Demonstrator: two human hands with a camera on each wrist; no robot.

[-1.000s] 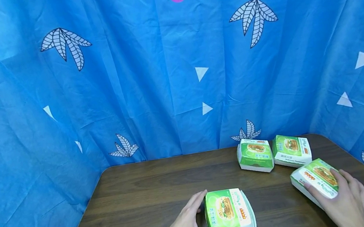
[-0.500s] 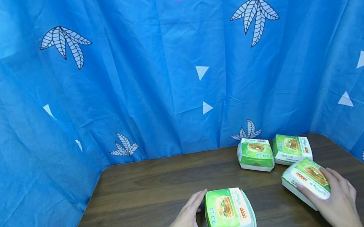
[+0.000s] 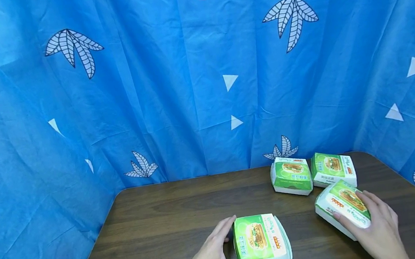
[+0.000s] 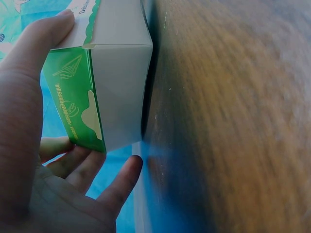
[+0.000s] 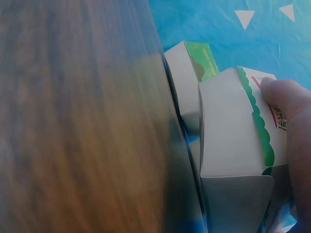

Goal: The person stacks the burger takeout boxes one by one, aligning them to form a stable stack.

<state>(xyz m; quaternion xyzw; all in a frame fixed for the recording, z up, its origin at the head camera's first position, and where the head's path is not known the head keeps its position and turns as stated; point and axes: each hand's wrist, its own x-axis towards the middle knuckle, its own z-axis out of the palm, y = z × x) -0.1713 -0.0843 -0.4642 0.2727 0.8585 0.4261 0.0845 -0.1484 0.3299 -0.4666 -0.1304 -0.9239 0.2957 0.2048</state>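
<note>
A green-and-white hamburger box [image 3: 259, 241] sits near the front middle of the table in the head view. My left hand [image 3: 212, 258] grips its left end, thumb on the near side and fingers at the far corner. The left wrist view shows that box's [image 4: 121, 87] white underside wall and green end flap between thumb and fingers. To the right, my right hand [image 3: 377, 223] holds a second hamburger box [image 3: 347, 207], turned at an angle. In the right wrist view, the thumb presses on this box's [image 5: 231, 131] printed side; whether it touches the table cannot be told.
Two more hamburger boxes stand at the back right: one on the left [image 3: 291, 176] and one on the right [image 3: 332, 167], just behind the right-hand box. The dark wooden table [image 3: 157, 223] ends at a blue patterned curtain [image 3: 162, 87] behind and on both sides.
My right hand has moved its hamburger box leftward and slightly away from me, towards the two boxes at the back. The left hand and its box have stayed in place.
</note>
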